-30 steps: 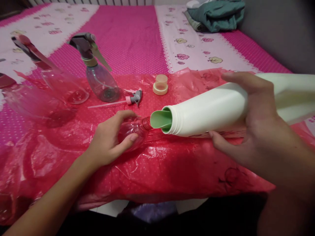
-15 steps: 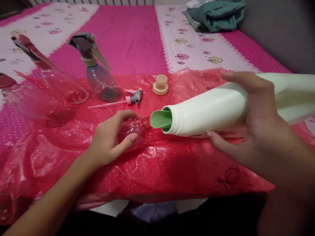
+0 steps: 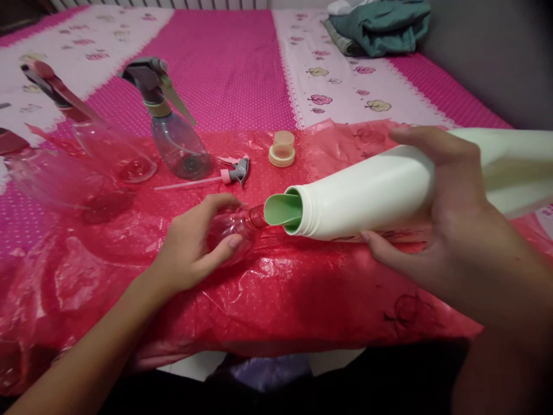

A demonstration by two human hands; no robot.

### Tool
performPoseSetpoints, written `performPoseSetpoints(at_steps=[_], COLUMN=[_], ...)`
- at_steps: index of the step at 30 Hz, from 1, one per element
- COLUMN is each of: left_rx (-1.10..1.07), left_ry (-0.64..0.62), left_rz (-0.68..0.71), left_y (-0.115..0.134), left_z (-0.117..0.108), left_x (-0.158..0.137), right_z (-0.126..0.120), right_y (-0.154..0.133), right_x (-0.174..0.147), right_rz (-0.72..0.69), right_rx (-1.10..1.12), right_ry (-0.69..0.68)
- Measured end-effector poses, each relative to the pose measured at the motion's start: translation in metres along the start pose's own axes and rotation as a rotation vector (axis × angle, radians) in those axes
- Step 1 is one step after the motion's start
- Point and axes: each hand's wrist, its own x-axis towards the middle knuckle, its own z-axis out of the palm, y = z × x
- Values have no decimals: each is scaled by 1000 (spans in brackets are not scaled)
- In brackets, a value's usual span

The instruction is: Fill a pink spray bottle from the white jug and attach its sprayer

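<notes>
My left hand [image 3: 194,242] is wrapped round a clear spray bottle [image 3: 239,233] that has no spray head on; its bare neck points right. In my right hand [image 3: 453,230] is a large white detergent bottle [image 3: 367,193], tilted nearly level. Its green pouring spout [image 3: 280,208] meets the neck of the small bottle. I cannot make out any liquid at the spout. A loose pink and grey spray head [image 3: 237,171] with its tube lies beyond my left hand. The detergent bottle's yellowish cap [image 3: 282,148] stands to the right of it.
A grey-topped spray bottle [image 3: 179,141] and two pinkish spray bottles, one farther back [image 3: 114,153] and one nearer [image 3: 52,178], stand at left. A red plastic sheet [image 3: 302,305] covers the near bed. Folded green cloth [image 3: 382,29] lies at the back right.
</notes>
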Motion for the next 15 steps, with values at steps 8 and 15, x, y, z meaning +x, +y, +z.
performPoseSetpoints(at_steps=[8,15], left_rx=[7,13], left_ry=[4,4], left_rz=[3,10], left_y=[1,0], left_z=[-1,-2], left_x=[2,2], right_z=[4,1], right_y=[-19,-9], right_x=[0,1], right_rz=[89,30], right_rx=[25,10], right_ry=[41,-3])
